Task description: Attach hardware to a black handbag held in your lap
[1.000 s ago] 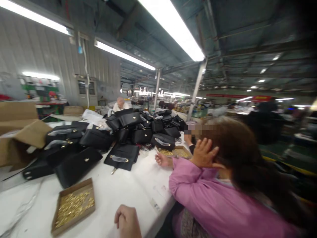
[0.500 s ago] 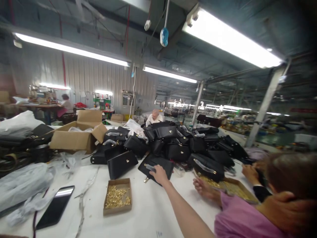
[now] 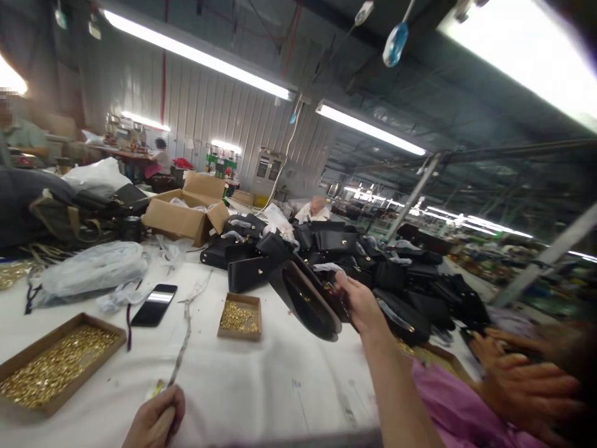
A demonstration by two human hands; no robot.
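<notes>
Black bag is tilted just before the bag pile, right hand clamped on its edge; left hand curled closed, any contents hidden; bag judged light, semi-stiff, scuffable, best gripped by rim.

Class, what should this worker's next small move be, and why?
Probably bring the left hand over to steady the black bag: only the right hand holds it, tilted, while the left is curled well apart from it.
</notes>
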